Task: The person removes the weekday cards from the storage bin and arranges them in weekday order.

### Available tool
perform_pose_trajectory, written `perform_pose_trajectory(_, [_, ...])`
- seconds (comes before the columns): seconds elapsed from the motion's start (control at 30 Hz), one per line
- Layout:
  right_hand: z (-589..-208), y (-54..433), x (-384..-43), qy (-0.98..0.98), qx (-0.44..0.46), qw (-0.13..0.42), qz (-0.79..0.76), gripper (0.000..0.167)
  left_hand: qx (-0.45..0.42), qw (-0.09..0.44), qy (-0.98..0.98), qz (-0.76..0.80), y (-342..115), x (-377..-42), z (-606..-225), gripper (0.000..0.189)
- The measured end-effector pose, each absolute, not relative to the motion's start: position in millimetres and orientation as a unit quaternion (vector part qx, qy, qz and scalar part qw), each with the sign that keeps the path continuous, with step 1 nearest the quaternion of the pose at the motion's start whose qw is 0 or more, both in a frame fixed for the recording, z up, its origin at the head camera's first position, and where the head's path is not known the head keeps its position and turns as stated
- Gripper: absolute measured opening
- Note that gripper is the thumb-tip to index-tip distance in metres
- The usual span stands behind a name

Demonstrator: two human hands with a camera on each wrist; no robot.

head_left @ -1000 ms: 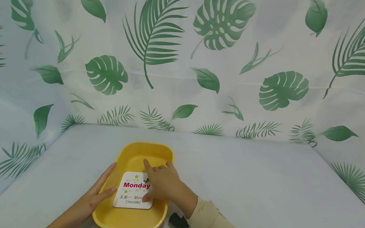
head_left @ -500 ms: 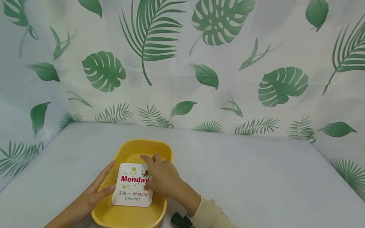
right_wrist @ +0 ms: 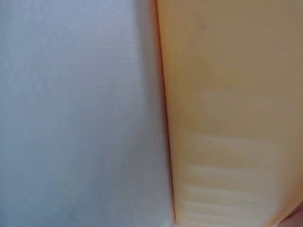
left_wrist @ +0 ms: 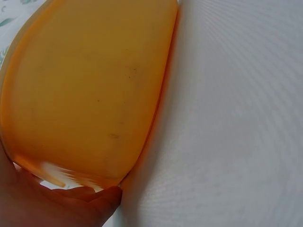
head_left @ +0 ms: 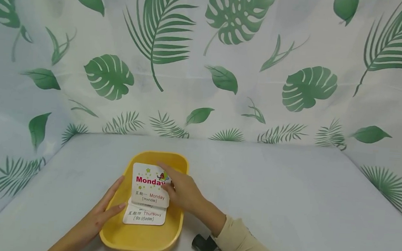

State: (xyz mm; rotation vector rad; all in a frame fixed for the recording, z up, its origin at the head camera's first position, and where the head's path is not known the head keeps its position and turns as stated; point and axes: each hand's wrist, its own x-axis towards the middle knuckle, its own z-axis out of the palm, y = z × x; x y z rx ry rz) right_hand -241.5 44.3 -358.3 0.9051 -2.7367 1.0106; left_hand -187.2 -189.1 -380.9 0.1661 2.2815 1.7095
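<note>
A yellow plastic tray [head_left: 137,239] stands on the table, with white word cards inside. My left hand [head_left: 104,210] holds its left side, thumb over the rim and fingers along the outside. In the left wrist view, the left fingers [left_wrist: 102,201] touch the tray's outer wall [left_wrist: 90,85]. Reaching over the right rim, my right hand [head_left: 185,192] pinches a card printed "Monday" [head_left: 149,190] by its right side. This card overlaps a "Thursday" card [head_left: 145,217], whose lower part shows. Tray wall [right_wrist: 227,71] fills much of the right wrist view; the right fingertips are hidden there.
A short black cylindrical object [head_left: 204,245] lies on the table [head_left: 268,208] right of the tray, beside the beige right sleeve [head_left: 245,243]. A white leaf-print cloth [head_left: 190,78] encloses the back and sides.
The right hand has slid the Monday card toward the tray's far end, uncovering the lower part of the Thursday card. The left hand keeps its place on the tray. The head view shifts slightly.
</note>
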Motion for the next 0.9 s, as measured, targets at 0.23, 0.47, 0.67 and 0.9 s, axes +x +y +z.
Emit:
perform_pose_trajectory(0.23, [-359.0,46.1,-240.2,-0.884,0.279,0.026,0.375,0.055,0.047,0.151,0.79,0.593,-191.4,-184.0,-383.0,0.068])
perform_pose_trajectory(0.47, [-332.8,80.7,-252.2,-0.869,0.287,0.036,0.402,0.052,0.051,0.146,0.787,0.597,-187.9,-185.5,-382.4,0.069])
perform_pose_trajectory(0.67, [-308.8,127.9,-269.0,-0.885,0.203,0.018,0.419,0.05,0.04,0.152,0.788,0.595,-187.8,-186.6,-380.4,0.07])
perform_pose_trajectory(0.9, [-304.3,156.3,-276.8,-0.913,0.172,-0.03,0.367,0.05,0.036,0.15,0.79,0.594,-188.8,-186.9,-380.2,0.07])
